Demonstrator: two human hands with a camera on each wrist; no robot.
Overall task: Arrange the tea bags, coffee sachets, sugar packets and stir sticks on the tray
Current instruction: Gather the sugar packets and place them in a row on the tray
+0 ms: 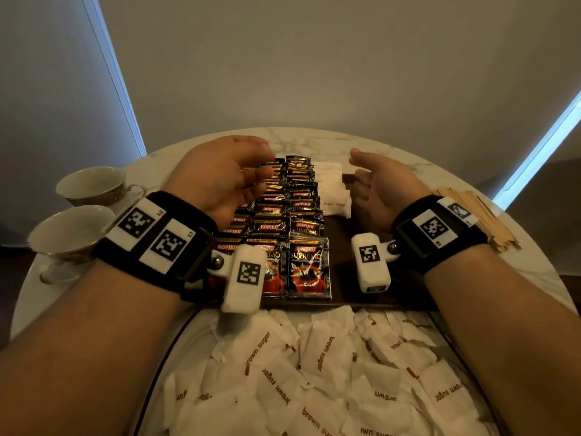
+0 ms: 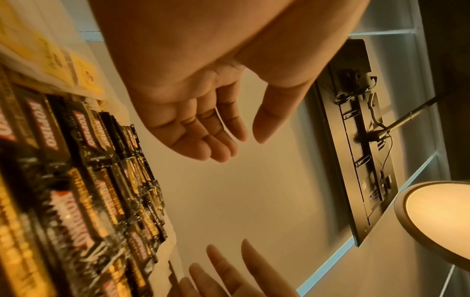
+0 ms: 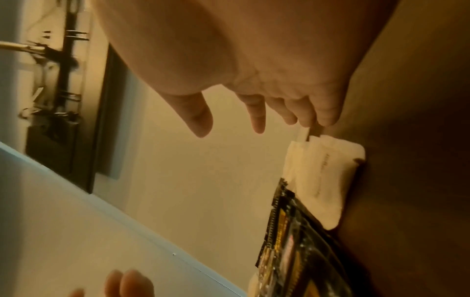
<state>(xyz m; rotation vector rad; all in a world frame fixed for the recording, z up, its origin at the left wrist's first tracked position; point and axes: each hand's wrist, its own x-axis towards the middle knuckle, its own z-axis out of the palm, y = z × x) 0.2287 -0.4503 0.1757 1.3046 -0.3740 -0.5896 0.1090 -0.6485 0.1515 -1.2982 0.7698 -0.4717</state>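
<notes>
Black Kopiko coffee sachets lie in overlapping rows on a dark wooden tray. To their right on the tray sits a short row of white brown sugar packets. My left hand hovers over the sachets, fingers loosely curved and holding nothing. My right hand hovers over the tray's bare right part beside the sugar row, palm inward, fingers relaxed and empty. The left wrist view shows the left hand empty above the sachets. In the right wrist view the right hand hangs just above the sugar packets.
A loose heap of brown sugar packets fills the near table. Wooden stir sticks are piled at the right. Two teacups stand at the left on the round marble table. Yellow tea bags lie left of the sachets.
</notes>
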